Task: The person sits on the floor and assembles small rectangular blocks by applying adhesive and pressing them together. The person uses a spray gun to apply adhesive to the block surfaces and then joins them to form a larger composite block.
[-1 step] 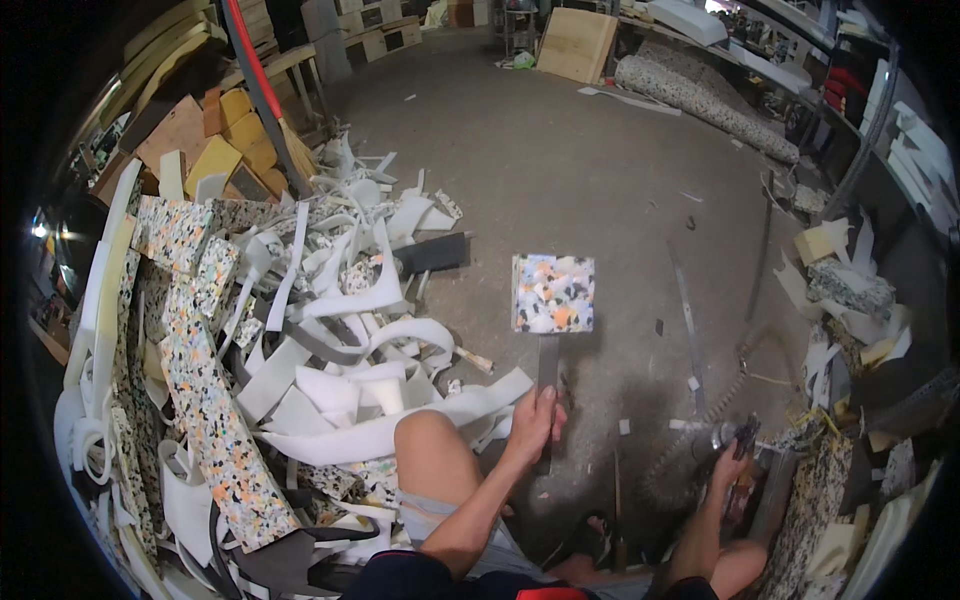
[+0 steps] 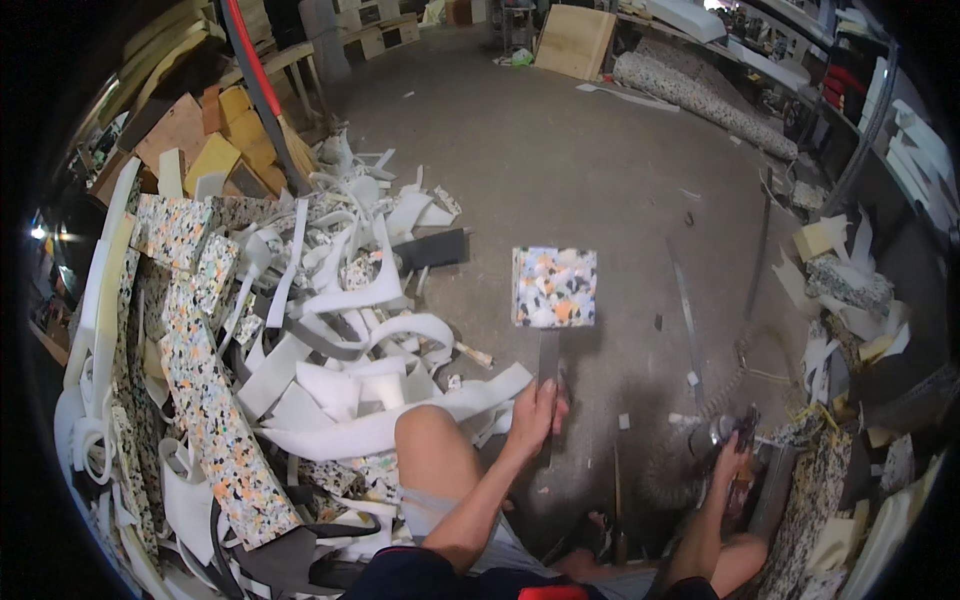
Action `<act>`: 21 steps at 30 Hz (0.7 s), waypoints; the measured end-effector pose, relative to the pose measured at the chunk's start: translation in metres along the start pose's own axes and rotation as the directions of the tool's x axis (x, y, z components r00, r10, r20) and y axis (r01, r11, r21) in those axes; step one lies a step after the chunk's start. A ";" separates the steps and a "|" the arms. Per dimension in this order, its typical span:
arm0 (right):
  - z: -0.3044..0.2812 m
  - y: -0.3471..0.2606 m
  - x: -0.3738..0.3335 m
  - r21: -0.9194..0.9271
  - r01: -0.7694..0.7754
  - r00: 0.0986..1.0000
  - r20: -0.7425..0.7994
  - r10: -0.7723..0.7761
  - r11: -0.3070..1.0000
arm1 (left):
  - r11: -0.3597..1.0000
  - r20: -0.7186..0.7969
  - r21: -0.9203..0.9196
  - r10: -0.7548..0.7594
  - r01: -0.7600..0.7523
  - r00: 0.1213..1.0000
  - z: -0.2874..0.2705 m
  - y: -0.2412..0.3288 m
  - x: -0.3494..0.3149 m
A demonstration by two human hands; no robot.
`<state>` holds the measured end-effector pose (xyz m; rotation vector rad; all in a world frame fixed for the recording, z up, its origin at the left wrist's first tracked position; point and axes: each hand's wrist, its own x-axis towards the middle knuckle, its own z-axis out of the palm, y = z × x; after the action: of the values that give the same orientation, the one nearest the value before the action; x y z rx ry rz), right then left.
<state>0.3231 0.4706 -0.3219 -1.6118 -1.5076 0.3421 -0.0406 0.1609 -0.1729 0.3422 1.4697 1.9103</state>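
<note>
My left hand (image 2: 537,412) is closed around a flat grey strip (image 2: 548,352). At the strip's far end is a square block of multicoloured speckled foam (image 2: 555,288); whether the two are joined I cannot tell. Low on the right, my right hand (image 2: 733,462) grips what looks like a spray gun (image 2: 745,432), dark with a silvery round part facing left. A coiled hose (image 2: 665,478) hangs close to it. My fingers partly cover the gun.
White foam offcuts (image 2: 350,290) heap up on the left, beside a long speckled foam piece (image 2: 215,400). More scraps (image 2: 850,290) lie at right. A thin metal strip (image 2: 684,300) rests on the floor (image 2: 620,180). A speckled foam roll (image 2: 700,100) lies far right.
The foam block and strip have shifted very slightly away from me. My right hand and the gun have moved only a little.
</note>
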 end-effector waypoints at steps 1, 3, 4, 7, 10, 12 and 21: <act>-0.002 -0.043 0.000 0.061 -0.026 0.996 0.092 0.020 0.998 | 0.999 -0.015 0.019 0.036 -0.036 0.999 -0.003 0.005 0.006; -0.035 -0.113 -0.013 0.192 -0.105 0.961 0.273 0.050 0.976 | 0.995 -0.040 0.048 0.083 -0.082 0.996 -0.003 0.006 0.004; -0.053 -0.137 -0.018 0.273 -0.162 0.934 0.351 0.058 0.948 | 0.997 -0.040 0.033 0.077 -0.075 0.996 0.000 0.007 0.003; -0.101 -0.229 -0.050 0.479 -0.205 0.866 0.495 -0.070 0.854 | 0.996 -0.031 0.011 0.091 -0.091 0.995 0.007 0.010 -0.001; -0.140 -0.318 -0.097 0.618 -0.221 0.846 0.506 -0.167 0.754 | 0.991 -0.031 0.038 0.131 -0.130 0.991 0.006 0.006 -0.005; -0.159 -0.347 -0.112 0.581 -0.178 0.793 0.563 -0.235 0.794 | 0.989 -0.034 0.048 0.142 -0.140 0.989 0.011 0.011 -0.006; -0.175 -0.426 -0.147 0.681 -0.031 0.662 0.563 -0.495 0.732 | 0.972 0.033 0.003 0.234 -0.234 0.972 0.010 0.017 -0.025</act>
<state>0.1301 0.2154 0.0407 -0.6734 -1.8568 1.3147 -0.0228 0.1501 -0.1494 0.5691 1.4688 2.0731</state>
